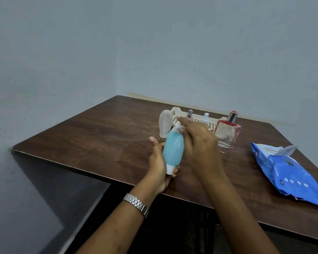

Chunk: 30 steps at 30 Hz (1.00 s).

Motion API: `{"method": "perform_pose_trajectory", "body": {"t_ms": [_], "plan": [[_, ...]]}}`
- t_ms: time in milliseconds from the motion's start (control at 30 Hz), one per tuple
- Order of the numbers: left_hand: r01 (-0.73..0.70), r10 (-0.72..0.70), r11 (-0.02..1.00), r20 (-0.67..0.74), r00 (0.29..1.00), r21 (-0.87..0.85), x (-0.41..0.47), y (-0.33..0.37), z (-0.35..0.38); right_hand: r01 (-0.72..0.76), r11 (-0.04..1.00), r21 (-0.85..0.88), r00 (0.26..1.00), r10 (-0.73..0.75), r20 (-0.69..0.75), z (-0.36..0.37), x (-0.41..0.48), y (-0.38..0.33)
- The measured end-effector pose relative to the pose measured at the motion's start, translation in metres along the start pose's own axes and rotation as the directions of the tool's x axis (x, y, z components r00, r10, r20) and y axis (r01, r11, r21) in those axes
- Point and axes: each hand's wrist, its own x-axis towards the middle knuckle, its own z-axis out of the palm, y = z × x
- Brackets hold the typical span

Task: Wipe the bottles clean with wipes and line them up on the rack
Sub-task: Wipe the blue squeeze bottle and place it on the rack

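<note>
Just above the middle of the table point(99, 136), the blue bottle point(173, 150) is held off the surface and tilted slightly, with its white cap at the low end, toward the person. The left hand point(158, 162) grips it from the left and beneath. Its thumb stands up along the bottle's side and its fingers curl round the cap end. The right hand point(196, 142) comes in from the right, and its fingers pinch a small bunched white wipe point(178, 127) against the bottle's upper, rounded end. The wipe is blurred, so how much of the bottle it covers is hard to tell.

Close behind the blue bottle, a cream bottle point(165, 123) stands on its cap on the table, just beside the left end of the cream slotted rack point(196, 118). Two small spray bottles appear to stand upright in the rack: a pinkish one point(189, 114) and, to its right, a white one point(206, 117). A square glass perfume bottle point(227, 133) with red edges and a silver and red cap stands on the table in front of the rack's right end, near the right hand but apart from it.

Farther right lies a blue pack of wipes point(286, 173), flat on the table with its top flap peeled open. A metal watch point(136, 204) sits on the left wrist.
</note>
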Motion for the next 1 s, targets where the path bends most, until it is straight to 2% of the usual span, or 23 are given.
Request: {"method": "perform_pose_trajectory", "body": {"t_ms": [67, 133, 233, 500, 633, 900, 1000], "plan": [[-0.002, 0.002, 1.000, -0.002, 1.000, 0.010, 0.000, -0.001, 0.000, 0.037, 0.999, 0.005, 0.999, -0.037, 0.009, 0.002, -0.003, -0.007], [0.001, -0.001, 1.000, -0.011, 1.000, 0.025, 0.001, -0.002, 0.000, 0.105, 0.993, -0.045, 0.992, -0.102, 0.072, 0.003, -0.011, -0.010], [0.000, 0.002, 0.999, -0.036, 0.999, 0.039, 0.001, -0.002, 0.000, 0.134, 0.988, -0.071, 0.980, -0.122, 0.157, 0.003, -0.023, -0.009], [0.038, -0.039, 0.999, -0.064, 0.997, -0.017, -0.002, 0.002, -0.003, 0.197, 0.975, -0.102, 0.967, -0.177, 0.182, 0.001, -0.048, -0.005], [0.033, -0.035, 0.999, -0.062, 0.997, -0.043, -0.004, 0.004, -0.001, 0.168, 0.981, -0.099, 0.976, -0.151, 0.156, -0.006, -0.044, 0.001], [0.023, -0.024, 1.000, -0.038, 0.999, -0.020, -0.005, 0.002, -0.001, 0.014, 0.998, -0.068, 0.991, -0.005, 0.136, -0.005, -0.015, 0.008], [0.012, -0.013, 0.999, -0.040, 0.999, -0.036, -0.004, 0.001, -0.001, 0.032, 0.998, -0.056, 0.990, -0.024, 0.139, -0.004, -0.024, 0.002]]}}
